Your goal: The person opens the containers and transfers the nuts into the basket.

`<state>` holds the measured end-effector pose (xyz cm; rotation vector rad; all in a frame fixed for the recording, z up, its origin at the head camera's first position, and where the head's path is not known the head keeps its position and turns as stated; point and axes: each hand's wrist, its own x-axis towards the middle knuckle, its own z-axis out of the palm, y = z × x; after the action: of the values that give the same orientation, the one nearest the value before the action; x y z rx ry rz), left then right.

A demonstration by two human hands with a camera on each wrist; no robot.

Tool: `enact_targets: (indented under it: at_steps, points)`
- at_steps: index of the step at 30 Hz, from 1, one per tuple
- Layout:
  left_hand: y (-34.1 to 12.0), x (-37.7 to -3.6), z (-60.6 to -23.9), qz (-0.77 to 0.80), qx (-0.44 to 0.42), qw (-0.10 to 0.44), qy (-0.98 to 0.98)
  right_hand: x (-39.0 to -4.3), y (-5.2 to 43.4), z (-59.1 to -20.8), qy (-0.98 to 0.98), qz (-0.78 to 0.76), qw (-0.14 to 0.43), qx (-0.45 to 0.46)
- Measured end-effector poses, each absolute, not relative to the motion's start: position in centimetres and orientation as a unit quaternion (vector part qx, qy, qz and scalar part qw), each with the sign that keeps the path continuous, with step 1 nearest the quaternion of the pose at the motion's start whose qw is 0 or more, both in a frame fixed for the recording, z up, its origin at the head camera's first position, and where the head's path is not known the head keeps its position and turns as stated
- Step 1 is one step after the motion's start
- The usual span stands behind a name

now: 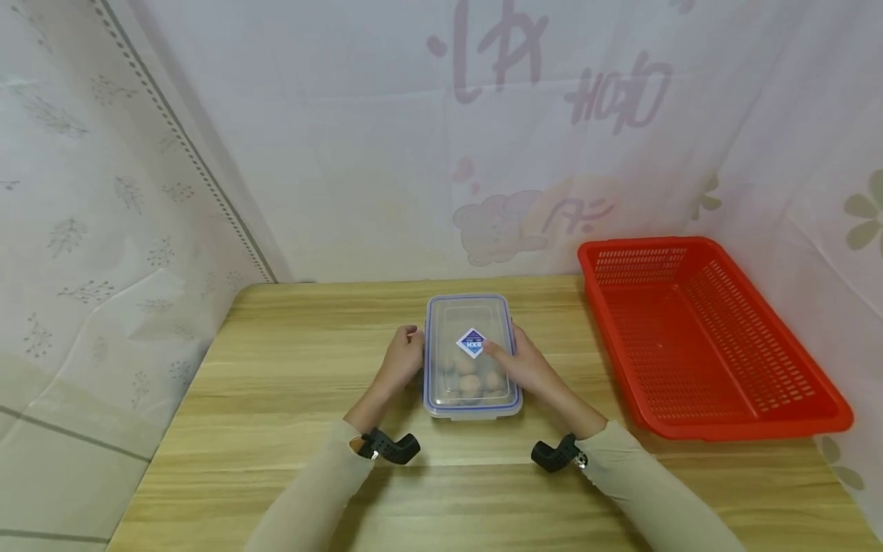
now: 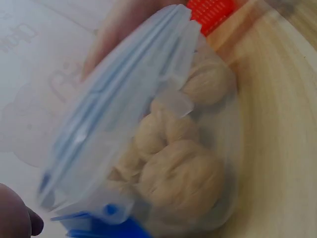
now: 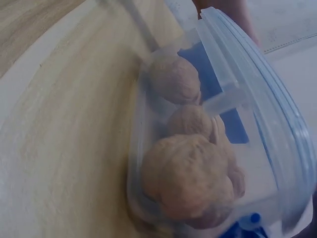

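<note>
Right hand (image 1: 530,368): grasping the box (image 1: 476,412);
Left hand (image 1: 402,360): beside it; whether grasping, I cannot tell;
Walnuts (image 2: 181,176): inside the box

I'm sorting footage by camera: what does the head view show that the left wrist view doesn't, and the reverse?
Only head: the diamond label on the lid, and both sleeves with their wrist cameras.

Only left wrist: a close side-on look through the wall of the container, plus a blue part, perhaps a clip.

Both: the container, round brown lumps inside it, the wooden table, the printed backdrop, and the red basket, just a piece in left wrist.
</note>
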<state>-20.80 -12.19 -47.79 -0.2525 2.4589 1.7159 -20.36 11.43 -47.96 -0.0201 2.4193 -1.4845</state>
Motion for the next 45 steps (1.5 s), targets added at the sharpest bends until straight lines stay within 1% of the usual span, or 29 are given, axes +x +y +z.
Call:
enact_targets:
  at_steps: [3,8,12,18,25,34,45]
  points:
    - [-13.1,-20.9,-47.1,0.561,-0.057,0.079,0.822,-20.5,12.0,-47.5,0.853,-0.501,0.147,0.003]
    - [-14.8,-20.7,-46.0,0.557,-0.016,0.099,0.825,-20.5,12.7,-46.8,0.868,-0.483,0.114,0.006]
    - [-15.4,-20.2,-45.4,0.570,-0.009,0.137,0.810,-20.2,12.9,-46.6,0.875,-0.475,0.094,0.001]
    - [-15.1,-19.5,-44.7,0.586,-0.016,0.183,0.789,-19.6,13.3,-46.4,0.876,-0.473,0.094,-0.016]
    - [-14.8,-19.3,-44.3,0.603,-0.026,0.219,0.766,-19.0,13.3,-46.1,0.867,-0.484,0.119,-0.022]
    - [-14.5,-19.3,-44.0,0.610,-0.021,0.228,0.759,-19.0,13.4,-46.0,0.867,-0.484,0.115,-0.019]
    - [-14.4,-19.3,-43.7,0.608,-0.014,0.219,0.763,-19.0,13.3,-45.8,0.870,-0.480,0.110,-0.025]
